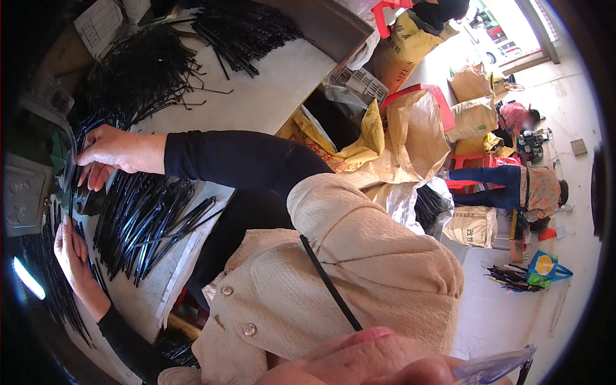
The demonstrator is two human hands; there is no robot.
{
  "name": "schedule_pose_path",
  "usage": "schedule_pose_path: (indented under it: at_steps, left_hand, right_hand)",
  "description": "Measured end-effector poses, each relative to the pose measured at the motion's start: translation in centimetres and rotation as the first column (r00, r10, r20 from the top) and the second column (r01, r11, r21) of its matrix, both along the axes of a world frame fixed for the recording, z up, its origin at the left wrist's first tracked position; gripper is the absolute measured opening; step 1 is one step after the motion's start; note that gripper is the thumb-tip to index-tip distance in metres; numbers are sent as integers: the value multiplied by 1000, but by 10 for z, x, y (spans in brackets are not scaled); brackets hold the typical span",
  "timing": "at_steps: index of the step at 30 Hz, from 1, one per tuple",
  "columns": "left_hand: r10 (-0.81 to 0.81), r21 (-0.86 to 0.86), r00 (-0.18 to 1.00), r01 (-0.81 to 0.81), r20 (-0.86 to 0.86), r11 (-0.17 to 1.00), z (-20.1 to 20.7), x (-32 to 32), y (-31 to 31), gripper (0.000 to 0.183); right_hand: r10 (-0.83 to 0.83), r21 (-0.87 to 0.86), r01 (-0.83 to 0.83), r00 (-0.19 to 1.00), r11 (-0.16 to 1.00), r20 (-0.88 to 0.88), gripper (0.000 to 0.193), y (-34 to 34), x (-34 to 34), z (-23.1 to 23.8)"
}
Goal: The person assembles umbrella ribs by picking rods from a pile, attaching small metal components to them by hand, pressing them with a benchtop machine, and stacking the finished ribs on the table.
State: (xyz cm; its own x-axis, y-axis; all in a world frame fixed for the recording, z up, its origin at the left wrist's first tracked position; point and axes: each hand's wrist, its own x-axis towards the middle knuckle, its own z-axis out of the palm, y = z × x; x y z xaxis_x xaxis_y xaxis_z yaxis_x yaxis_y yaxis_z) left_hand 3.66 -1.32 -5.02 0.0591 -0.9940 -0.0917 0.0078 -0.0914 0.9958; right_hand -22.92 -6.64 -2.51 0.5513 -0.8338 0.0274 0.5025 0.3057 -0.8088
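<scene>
The picture lies on its side. My right hand [109,154], in a dark sleeve, is at the left edge with its fingers curled in a pinch on a thin black rod beside a grey machine [27,196]. Lower down, my left hand [76,256] has its fingers closed on what looks like the same rod, below the right hand. The far ends of the rod are hidden. Next to both hands a bundle of glossy black rods [144,224] lies on the pale tabletop [266,90]. A tangled heap of thin rods with bent ends [138,74] lies past my right hand.
Another rod bundle [244,29] lies by a brown board [330,29]. Beyond the table stand an open yellow sack [366,138], several tan sacks [417,138] and red stools [443,102]. Two people work farther back, one in a patterned top [544,189]. A blue-green bag [545,268] sits on the floor.
</scene>
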Motion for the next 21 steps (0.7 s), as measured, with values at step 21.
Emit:
schedule_pose_path:
  at_steps: [21]
  left_hand:
    - [-18,-61,998,21,63,998,-1,1,0,20]
  right_hand:
    - [-4,-63,1,998,998,-56,20,7,-7,8]
